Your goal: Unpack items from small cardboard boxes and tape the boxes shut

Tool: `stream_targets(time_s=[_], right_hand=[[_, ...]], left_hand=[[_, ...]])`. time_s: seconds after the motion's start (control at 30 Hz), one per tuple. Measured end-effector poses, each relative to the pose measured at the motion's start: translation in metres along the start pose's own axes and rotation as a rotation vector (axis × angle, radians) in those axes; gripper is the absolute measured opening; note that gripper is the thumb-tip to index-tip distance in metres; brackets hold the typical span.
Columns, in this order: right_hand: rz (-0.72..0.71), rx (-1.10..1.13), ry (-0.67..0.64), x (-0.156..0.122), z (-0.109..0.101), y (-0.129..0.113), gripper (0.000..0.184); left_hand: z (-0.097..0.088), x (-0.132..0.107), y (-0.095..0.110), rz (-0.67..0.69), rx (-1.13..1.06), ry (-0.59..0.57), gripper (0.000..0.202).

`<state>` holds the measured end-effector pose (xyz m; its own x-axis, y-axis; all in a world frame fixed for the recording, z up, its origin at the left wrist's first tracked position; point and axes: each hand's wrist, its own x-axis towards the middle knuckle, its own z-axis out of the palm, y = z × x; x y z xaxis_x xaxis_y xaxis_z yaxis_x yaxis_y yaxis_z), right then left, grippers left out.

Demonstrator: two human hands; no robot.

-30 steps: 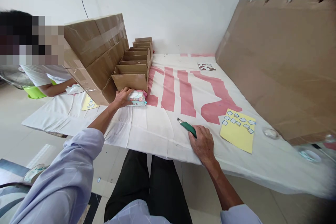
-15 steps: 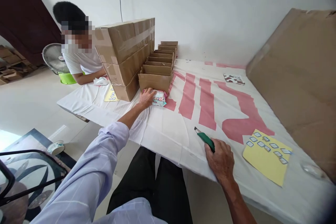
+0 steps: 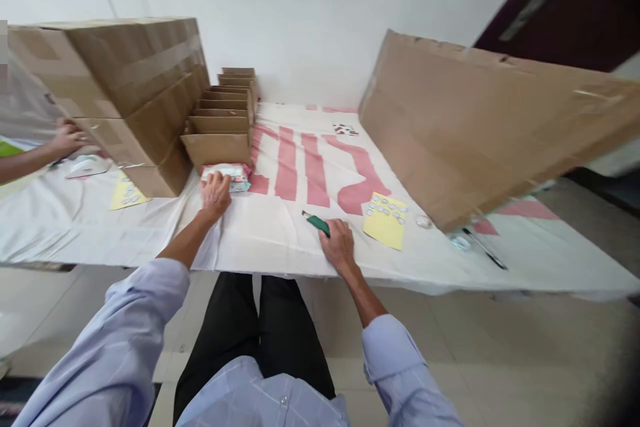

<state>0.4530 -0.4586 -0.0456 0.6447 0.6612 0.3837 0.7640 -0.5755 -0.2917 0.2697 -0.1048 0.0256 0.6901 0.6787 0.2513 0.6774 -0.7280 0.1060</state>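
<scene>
My left hand [image 3: 216,195] is closed over the left end of a pink and pale-blue soft pack [image 3: 239,175], which looks like wet wipes. The pack lies on the cloth-covered table, right in front of the nearest of a row of open cardboard boxes [image 3: 217,150]. Wrapped around a green utility knife [image 3: 318,223], my right hand [image 3: 340,245] rests near the table's front edge. The knife's tip points up and left, away from me. Just right of this hand lies a yellow sheet [image 3: 385,233] with small stickers on it.
Taped cartons [image 3: 145,93] stand stacked at the left. Behind them show a co-worker's hand [image 3: 70,138], a white tape dispenser [image 3: 87,165] and another yellow sheet [image 3: 127,193]. A large cardboard panel [image 3: 475,127] leans at the right, with a black pen [image 3: 485,248] nearby.
The view has swung right, bringing more of the panel and the pen into sight. Both hands stay with the pack and the knife. The co-worker's hand has moved beside the carton stack.
</scene>
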Motion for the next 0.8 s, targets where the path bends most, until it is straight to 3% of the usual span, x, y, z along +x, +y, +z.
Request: stream_targets(time_s=[0.17, 0.37, 0.47, 0.67, 0.8], right_hand=[[0.060, 0.020, -0.080, -0.001, -0.007, -0.007, 0.022], [0.042, 0.055, -0.116, -0.004, -0.010, -0.010, 0.016], [0.057, 0.058, -0.112, -0.004, -0.010, -0.010, 0.016], [0.060, 0.061, -0.088, -0.004, -0.009, -0.014, 0.014], [0.085, 0.067, -0.114, -0.005, -0.011, -0.015, 0.018]], left_hand=[[0.012, -0.010, 0.001, 0.022, -0.041, -0.053, 0.051], [0.001, -0.007, -0.002, -0.008, -0.104, -0.096, 0.058], [-0.004, -0.018, -0.001, 0.023, -0.137, -0.147, 0.056], [0.017, -0.091, 0.029, 0.188, -0.196, -0.195, 0.052], [0.028, -0.139, 0.043, 0.189, -0.180, -0.149, 0.049]])
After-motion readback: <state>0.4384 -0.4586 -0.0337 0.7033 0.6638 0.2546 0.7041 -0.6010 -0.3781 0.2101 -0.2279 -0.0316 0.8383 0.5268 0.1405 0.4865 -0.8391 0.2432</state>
